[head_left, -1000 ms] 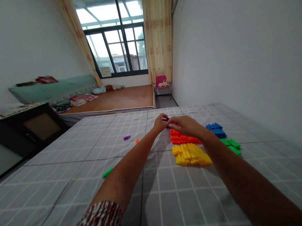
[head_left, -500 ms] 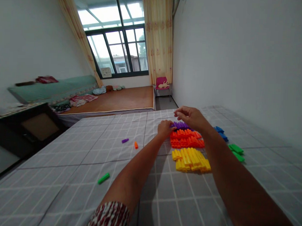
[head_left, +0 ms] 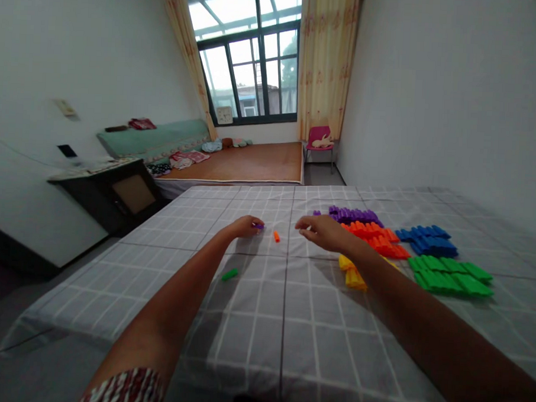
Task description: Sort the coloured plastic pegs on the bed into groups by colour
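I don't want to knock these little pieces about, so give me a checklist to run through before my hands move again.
1. Left hand at the loose purple piece: ok.
2. Firm grip on that piece: cannot tell; the fingers partly hide it.
3. Right hand free of pieces: ok, none visible in it.
4. Loose orange piece uncovered: ok, between the hands.
5. Loose green piece with the green group: not ok, it lies apart.
6. Yellow group fully in view: not ok, right forearm covers part.
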Tool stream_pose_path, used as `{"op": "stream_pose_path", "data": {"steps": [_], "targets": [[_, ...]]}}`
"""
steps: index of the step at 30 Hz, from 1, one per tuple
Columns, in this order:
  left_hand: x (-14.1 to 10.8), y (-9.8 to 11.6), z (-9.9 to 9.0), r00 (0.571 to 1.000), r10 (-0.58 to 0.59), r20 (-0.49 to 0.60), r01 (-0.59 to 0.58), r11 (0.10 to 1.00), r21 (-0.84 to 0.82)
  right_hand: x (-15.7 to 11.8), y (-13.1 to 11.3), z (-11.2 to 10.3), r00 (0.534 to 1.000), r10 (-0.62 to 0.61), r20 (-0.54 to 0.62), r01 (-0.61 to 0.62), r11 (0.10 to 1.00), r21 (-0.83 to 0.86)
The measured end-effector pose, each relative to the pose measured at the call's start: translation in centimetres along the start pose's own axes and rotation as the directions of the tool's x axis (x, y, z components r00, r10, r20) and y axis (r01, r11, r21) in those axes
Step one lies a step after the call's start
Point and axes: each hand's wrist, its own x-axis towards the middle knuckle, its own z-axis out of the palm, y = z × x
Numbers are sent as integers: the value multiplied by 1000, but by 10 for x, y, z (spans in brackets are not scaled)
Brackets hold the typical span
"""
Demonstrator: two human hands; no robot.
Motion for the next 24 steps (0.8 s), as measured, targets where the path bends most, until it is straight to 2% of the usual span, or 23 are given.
{"op": "stream_pose_path", "data": {"steps": [3, 6, 9, 11, 15, 18, 21, 24], "targets": [[-14, -3, 14, 999, 31, -35, -30, 999, 37, 28, -11, 45, 991, 1, 134, 6, 998, -57], [-16, 3, 23, 996, -4, -94, 12, 996, 87, 53, -17, 82, 984, 49, 171, -26, 991, -134], [-17, 6, 26, 993, -17, -120, 32, 993, 117, 63, -20, 103, 985, 46, 164, -17, 985, -174], [-18, 5, 26, 992, -33, -122, 49, 990, 131, 60, -21, 104, 986, 38, 161, -13, 988, -157], [-18, 2, 25, 988, -73, -133, 89, 988, 125, 35, -19, 82, 995, -13, 103, 20, 998, -65], [-13, 11, 26, 985, -79, -153, 87, 995, 48, 4, -4, 47, 997, -63, -49, 63, 998, 10], [-1, 41, 31, 988, -21, -155, -2, 989, -149, -31, 30, 1, 979, 33, -199, -33, 999, 0], [16, 93, 42, 986, 58, -159, -124, 889, -441, -66, 72, -43, 935, 190, -299, -215, 975, -51]]}}
